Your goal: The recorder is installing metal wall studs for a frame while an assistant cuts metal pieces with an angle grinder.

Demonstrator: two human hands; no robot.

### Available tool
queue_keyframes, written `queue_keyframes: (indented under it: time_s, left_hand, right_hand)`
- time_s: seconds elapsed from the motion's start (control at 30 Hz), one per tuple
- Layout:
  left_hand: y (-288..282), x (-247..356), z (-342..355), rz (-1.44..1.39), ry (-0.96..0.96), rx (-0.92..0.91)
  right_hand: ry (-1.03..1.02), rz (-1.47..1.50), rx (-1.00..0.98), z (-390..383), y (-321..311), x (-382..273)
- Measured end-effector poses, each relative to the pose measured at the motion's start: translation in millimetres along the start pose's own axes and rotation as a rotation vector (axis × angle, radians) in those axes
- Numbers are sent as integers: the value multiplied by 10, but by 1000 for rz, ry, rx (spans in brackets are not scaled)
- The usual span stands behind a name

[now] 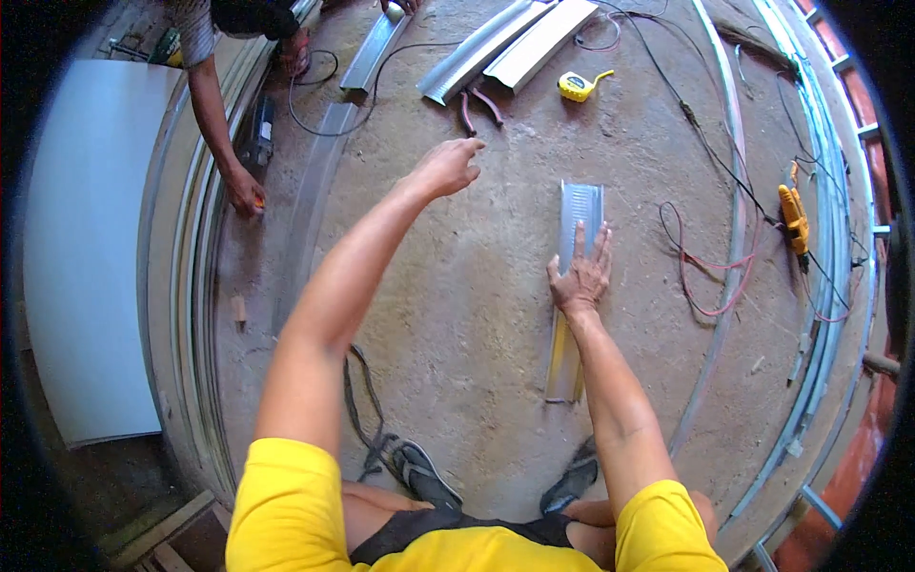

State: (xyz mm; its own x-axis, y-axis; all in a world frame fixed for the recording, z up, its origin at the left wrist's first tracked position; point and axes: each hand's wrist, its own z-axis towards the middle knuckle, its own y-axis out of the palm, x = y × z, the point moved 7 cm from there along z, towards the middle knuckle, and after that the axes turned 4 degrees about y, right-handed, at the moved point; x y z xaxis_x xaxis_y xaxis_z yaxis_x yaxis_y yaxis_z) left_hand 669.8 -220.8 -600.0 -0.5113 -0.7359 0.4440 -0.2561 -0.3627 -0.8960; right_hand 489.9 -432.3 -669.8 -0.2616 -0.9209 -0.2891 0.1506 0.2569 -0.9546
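Observation:
My right hand (579,278) lies flat, fingers spread, on a short silver metal channel (564,353) with a ribbed face. The channel rests lengthwise on the floor in front of me. My left hand (448,169) reaches forward above the floor, fingers partly bent and apart, with nothing visible in it. Just beyond its fingertips lie pliers with dark red handles (490,108). Their jaws are close to the end of a longer metal channel (486,48). A second pale channel (541,43) sits alongside that one. A yellow tape measure (576,87) lies to the right of the pliers.
At left, a co-worker's hand (246,194) holds something small and orange near the floor. Long metal strips (186,229) and a white panel (91,248) line that side. A yellow power tool (793,219), cables (701,116) and more strips (822,315) are at right.

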Motion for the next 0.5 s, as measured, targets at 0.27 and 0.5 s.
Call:
queue_keyframes:
  time_s: [0.27, 0.5]
  left_hand:
    - [-98, -1130, 810, 270, -260, 293]
    - [-83, -1594, 974, 166, -398, 235]
  right_hand:
    - [-7, -4, -100, 6, 26, -111]
    - [25, 12, -130, 46, -25, -128]
